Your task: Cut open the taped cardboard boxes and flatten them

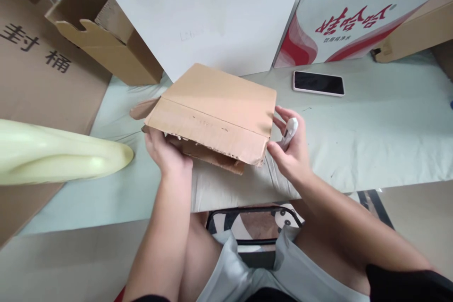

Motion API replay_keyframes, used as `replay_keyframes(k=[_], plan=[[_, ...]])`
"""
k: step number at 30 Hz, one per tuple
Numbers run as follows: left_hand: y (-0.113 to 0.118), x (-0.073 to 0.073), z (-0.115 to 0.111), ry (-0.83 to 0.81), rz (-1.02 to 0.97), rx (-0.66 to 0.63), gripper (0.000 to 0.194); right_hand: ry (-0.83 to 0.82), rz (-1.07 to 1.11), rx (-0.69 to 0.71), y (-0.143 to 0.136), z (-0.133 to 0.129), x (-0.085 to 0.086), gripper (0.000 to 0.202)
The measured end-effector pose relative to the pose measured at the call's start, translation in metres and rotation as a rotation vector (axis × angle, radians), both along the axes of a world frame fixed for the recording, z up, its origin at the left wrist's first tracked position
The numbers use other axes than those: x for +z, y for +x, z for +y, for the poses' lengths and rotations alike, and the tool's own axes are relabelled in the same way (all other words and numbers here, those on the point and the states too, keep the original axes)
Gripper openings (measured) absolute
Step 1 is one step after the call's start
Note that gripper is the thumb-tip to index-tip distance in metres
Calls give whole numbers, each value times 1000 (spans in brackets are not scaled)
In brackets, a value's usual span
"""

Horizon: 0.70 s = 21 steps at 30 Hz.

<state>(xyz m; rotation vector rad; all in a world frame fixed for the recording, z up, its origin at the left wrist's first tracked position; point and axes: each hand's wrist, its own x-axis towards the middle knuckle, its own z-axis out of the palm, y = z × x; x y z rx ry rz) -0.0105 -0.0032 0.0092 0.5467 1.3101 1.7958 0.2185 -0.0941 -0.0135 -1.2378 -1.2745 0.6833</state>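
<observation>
A brown cardboard box is held tilted above the cloth-covered surface, with a ragged torn edge along its near flap. My left hand grips the box at its near left corner; its fingers are partly hidden beneath the cardboard. At the right end, my right hand has its fingertips and thumb on the box's side. Tucked in that same hand is a white utility knife, its handle end pointing up; no blade shows. A loose side flap sticks out at the box's left.
Behind stand a large white box and a white-and-red carton. A phone lies at the right on the pale green cloth. An open cardboard box stands back left, and a pale yellow rounded object juts in from the left.
</observation>
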Motion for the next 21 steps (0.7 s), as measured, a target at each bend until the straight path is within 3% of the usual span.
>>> replay_keyframes(k=[4, 10, 17, 21], plan=[[11, 5, -6, 34, -4, 50, 25, 47, -92, 90, -4, -1, -6, 87], [27, -9, -16, 197, 143, 73, 24, -21, -48, -100, -1, 2, -9, 99], [36, -16, -20, 218, 316, 40, 28, -100, 95, -183, 3, 6, -11, 76], [25, -11, -11, 204, 174, 54, 26, -157, 304, -96, 1, 6, 1, 61]])
